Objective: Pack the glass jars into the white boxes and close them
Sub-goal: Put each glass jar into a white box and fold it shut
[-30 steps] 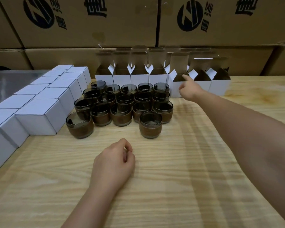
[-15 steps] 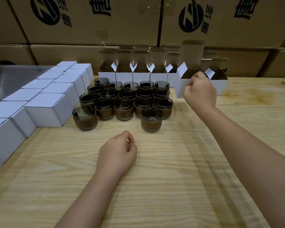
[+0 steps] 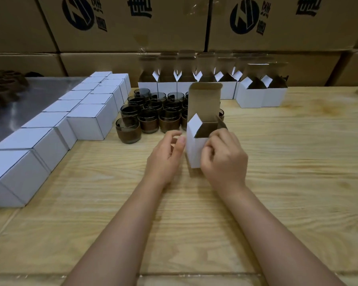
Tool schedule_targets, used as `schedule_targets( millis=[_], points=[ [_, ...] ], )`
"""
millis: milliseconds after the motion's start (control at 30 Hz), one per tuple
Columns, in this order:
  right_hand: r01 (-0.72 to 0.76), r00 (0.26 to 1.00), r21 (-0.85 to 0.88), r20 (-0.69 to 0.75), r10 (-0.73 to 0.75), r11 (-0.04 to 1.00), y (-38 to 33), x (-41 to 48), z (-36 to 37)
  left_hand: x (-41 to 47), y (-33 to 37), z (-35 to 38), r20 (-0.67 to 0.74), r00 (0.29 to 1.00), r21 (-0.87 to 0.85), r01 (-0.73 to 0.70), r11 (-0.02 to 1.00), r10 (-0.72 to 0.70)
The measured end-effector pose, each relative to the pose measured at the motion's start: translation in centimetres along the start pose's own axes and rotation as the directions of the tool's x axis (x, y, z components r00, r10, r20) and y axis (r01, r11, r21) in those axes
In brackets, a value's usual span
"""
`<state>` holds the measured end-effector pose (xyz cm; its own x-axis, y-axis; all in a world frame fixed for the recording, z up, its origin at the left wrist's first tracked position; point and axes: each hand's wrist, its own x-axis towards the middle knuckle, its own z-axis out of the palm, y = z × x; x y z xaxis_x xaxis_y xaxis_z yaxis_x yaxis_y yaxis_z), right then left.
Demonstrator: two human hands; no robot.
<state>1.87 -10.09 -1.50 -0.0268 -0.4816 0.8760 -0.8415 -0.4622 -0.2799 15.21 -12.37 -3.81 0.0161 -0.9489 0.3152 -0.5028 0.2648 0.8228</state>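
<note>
My right hand [image 3: 223, 159] grips the open box [image 3: 193, 149], centre, just near of the jars [image 3: 149, 112]; left hand [image 3: 165, 153] slack beside it. Risk: light box tips, flap [image 3: 205, 100] knocks jars.

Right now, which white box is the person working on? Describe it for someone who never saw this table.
On the wooden table, look just on the person's side of the cluster of glass jars. There the right hand grips one open white box, with the left hand beside it. Unlike the closed boxes at left and the open boxes behind, it alone is held.
</note>
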Motion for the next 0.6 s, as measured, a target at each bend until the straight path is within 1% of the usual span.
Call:
schedule_targets(
  millis=[133,267,433,500,600],
  points=[
    [0.043,0.997,-0.014,0.058,-0.042,0.999,0.1,-0.8,0.4,0.1,0.2,-0.1,0.044,0.999,-0.010,0.001,1.000,-0.001],
    [0.056,0.998,-0.004,0.034,-0.056,0.998,0.0,-1.0,0.6,0.3,0.4,-0.1,0.033,0.999,0.019,0.021,1.000,-0.021],
    [0.056,0.998,0.140,-0.039,-0.051,0.989,1.1,-0.2,0.2,0.3,0.3,0.0,0.038,0.999,-0.014,0.017,1.000,-0.017],
    [0.026,1.000,0.144,-0.010,-0.025,0.989,1.8,0.2,0.1,0.3,0.2,-0.1,0.048,0.999,-0.018,0.010,1.000,-0.009],
    [-0.039,0.998,0.245,0.051,0.027,0.969,2.6,0.2,0.3,0.3,0.0,0.0,0.050,0.999,-0.020,0.004,1.000,-0.003]
  ],
)
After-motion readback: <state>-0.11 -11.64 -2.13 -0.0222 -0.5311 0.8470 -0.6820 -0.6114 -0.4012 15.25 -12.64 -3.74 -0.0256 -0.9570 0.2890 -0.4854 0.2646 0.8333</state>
